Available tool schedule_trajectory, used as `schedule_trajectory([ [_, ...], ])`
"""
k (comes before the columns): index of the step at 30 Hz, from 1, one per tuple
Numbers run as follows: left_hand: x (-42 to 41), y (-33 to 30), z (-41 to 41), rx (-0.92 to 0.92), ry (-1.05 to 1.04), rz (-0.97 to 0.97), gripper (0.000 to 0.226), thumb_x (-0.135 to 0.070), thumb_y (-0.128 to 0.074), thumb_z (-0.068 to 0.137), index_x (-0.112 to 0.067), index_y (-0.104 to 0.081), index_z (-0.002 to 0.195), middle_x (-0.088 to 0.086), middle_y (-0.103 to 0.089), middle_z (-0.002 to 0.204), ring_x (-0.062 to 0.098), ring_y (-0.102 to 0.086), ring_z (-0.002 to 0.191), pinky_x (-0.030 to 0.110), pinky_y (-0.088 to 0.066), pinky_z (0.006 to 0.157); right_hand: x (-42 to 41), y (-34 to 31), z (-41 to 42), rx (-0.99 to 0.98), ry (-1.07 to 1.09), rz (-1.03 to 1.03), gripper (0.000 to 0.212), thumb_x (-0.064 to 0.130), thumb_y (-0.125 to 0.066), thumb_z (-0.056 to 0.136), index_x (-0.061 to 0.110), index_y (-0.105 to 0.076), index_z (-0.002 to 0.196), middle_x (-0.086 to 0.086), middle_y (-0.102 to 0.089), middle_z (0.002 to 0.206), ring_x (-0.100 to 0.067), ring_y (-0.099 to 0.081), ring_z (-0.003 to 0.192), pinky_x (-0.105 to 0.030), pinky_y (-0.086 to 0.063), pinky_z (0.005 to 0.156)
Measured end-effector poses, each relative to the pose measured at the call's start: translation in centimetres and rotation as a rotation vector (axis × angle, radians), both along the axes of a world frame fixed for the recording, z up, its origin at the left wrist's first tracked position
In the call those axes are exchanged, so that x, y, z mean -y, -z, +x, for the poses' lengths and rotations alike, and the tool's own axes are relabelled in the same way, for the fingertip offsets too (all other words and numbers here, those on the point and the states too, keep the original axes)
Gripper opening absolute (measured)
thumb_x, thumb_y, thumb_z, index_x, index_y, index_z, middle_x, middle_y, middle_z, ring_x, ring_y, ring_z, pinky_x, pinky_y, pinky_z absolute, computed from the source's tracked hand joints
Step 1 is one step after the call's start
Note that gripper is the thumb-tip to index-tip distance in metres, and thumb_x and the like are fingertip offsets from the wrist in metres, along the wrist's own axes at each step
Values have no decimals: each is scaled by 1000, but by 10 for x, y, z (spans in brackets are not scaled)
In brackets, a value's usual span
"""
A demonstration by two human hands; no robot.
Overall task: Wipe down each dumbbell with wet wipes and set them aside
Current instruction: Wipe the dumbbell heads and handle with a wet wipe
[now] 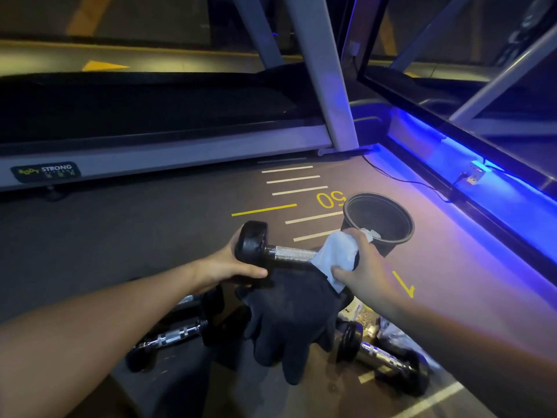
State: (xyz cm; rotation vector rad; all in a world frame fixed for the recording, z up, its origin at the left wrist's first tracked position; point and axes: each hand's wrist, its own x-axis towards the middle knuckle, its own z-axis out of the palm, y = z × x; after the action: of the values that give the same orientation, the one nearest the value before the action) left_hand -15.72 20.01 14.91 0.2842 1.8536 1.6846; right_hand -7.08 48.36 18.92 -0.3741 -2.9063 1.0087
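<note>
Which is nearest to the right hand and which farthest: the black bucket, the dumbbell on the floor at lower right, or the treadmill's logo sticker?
From the right hand:
1. Black bucket, just beyond it.
2. Floor dumbbell, below, nearer the person.
3. Logo sticker, far left on the treadmill rail.

Treadmill (168,152) behind, black bin (388,236) on marked floor (150,236), black gloves (295,321)

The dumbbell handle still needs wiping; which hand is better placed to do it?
The right hand: it already grips the wet wipe at the handle's end, while the left hand holds the dumbbell by its weight.
</note>
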Motion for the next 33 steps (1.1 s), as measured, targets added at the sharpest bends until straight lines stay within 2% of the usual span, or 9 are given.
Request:
schedule_trajectory([
  [3,-4,-1,-1,-48,-12,20,96,-9,-88,62,-47,-42,138,-14,-73,111,10,-69,101,31,-58,69,-2,-1,-1,-4,17,-32,77,33,-66,66,45,-34,135,-1,-58,113,-23,-63,93,-43,-56,73],
  [6,-5,-7,-4,-102,-24,16,106,-17,-93,56,-47,-41,144,-10,-72,123,15,-68,113,26,-56,79,-5,3,0,-34,29,-106,76,31,-68,65,47,-35,132,0,-59,110,-22,-63,94,-48,-57,73],
  [10,0,-34,-6,-165,-73,-31,127,-30,-94,48,-49,-28,155,-3,-71,124,10,-72,87,25,-56,63,-2,-1,3,-117,62,-202,71,23,-72,68,50,-38,125,7,-58,108,-18,-61,99,-47,-56,79],
  [14,11,-66,4,-255,-166,52,118,-30,-93,45,-60,-37,144,0,-71,124,15,-73,91,37,-59,72,6,-15,3,-219,68,-271,66,17,-74,74,55,-43,118,20,-59,104,-4,-61,92,-35,-55,72],
  [18,17,-91,14,-288,-233,227,110,-23,-90,48,-52,-44,144,-11,-61,137,8,-66,113,29,-58,78,17,-22,4,-282,34,-389,64,12,-74,77,49,-45,120,27,-57,105,17,-54,93,-8,-44,66],
  [21,23,-98,19,-348,-212,183,102,-31,-89,50,-53,-48,139,-13,-63,131,5,-65,113,22,-55,83,26,-1,10,-203,22,-471,63,21,-75,74,53,-44,120,19,-57,118,4,-55,109,-25,-48,85],
  [25,25,-91,19,-330,-205,110,91,-39,-90,49,-58,-55,131,-9,-64,124,7,-66,106,21,-55,75,31,17,17,-96,10,-433,67,42,-71,64,54,-39,121,19,-54,119,-1,-54,113,-30,-49,90],
  [28,26,-93,16,-350,-190,97,91,-38,-90,50,-57,-54,132,-5,-63,130,3,-66,106,20,-55,76,25,12,10,-37,-26,-372,67,42,-73,66,53,-38,122,16,-53,119,-6,-54,113,-37,-48,93],
  [33,23,-96,12,-398,-169,57,92,-32,-91,57,-51,-53,138,0,-63,131,2,-67,106,21,-56,78,17,3,1,-43,-62,-82,76,44,-79,72,32,-44,138,2,-35,134,-12,-39,121,-27,-36,89],
])
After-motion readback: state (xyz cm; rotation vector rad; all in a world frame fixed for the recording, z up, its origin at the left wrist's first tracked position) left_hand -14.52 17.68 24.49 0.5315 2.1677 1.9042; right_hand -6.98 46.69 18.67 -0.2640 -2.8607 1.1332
